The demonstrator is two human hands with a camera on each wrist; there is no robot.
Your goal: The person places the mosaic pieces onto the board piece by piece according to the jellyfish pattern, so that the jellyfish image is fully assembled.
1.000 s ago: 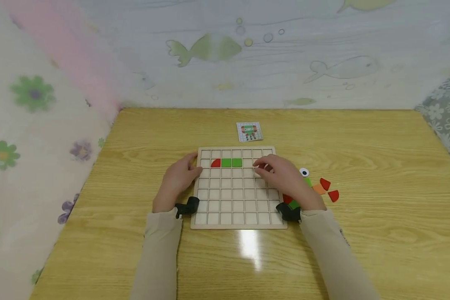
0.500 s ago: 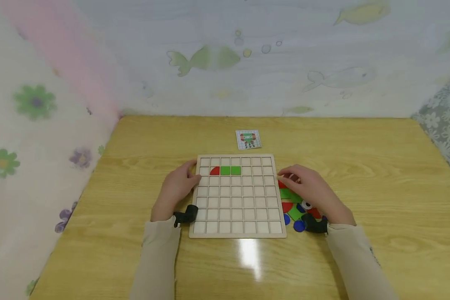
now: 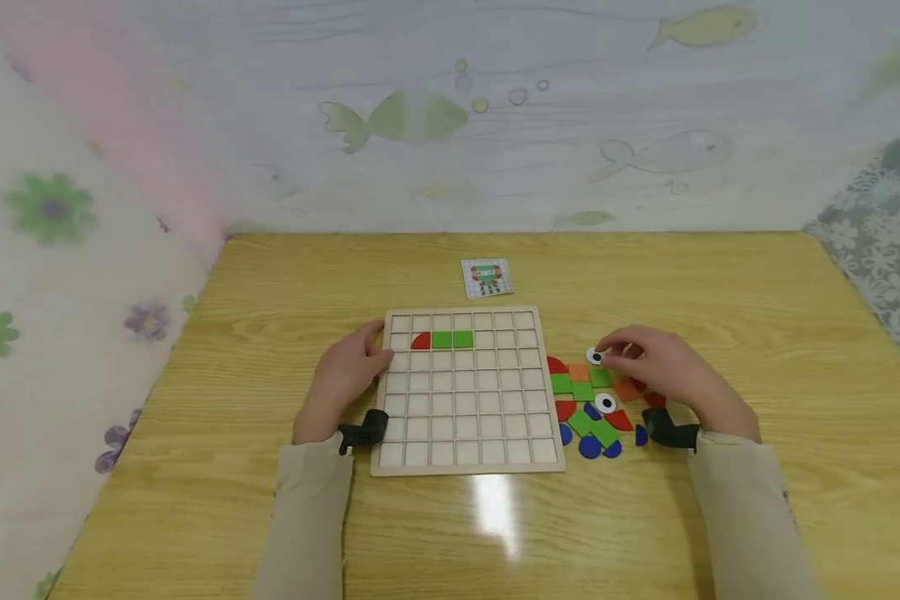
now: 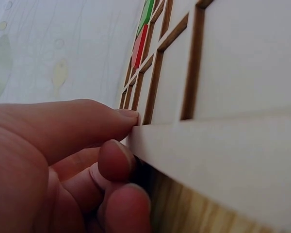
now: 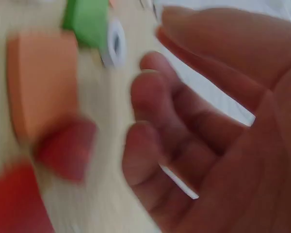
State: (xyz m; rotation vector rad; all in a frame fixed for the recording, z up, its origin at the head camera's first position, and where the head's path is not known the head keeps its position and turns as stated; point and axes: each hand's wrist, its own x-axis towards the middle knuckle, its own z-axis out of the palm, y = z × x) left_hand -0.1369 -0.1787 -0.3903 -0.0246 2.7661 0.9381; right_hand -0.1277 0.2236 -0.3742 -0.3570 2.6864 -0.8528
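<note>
A wooden grid board (image 3: 467,405) lies on the table. In its second row sit a red quarter-circle tile (image 3: 422,341) and two green square tiles, side by side. My left hand (image 3: 342,375) holds the board's left edge; in the left wrist view its thumb (image 4: 102,121) rests on the rim with the other fingers curled below. My right hand (image 3: 663,364) hovers over the loose tiles, fingers loosely bent around an empty gap. Its fingertips are near a white eye disc (image 3: 592,356). An orange tile (image 5: 46,87) lies beneath it, blurred in the right wrist view.
Right of the board lie several loose tiles: green squares (image 3: 604,434), red quarter-circles (image 3: 619,421), blue discs (image 3: 589,447) and a second eye disc (image 3: 605,403). A printed pattern card (image 3: 487,278) lies behind the board. A painted wall (image 3: 420,183) borders the table's far edge.
My right hand has moved rightward, from above the board's right columns to above the loose tiles, uncovering more of them. My left hand stays at the board's edge. The head view shifts slightly.
</note>
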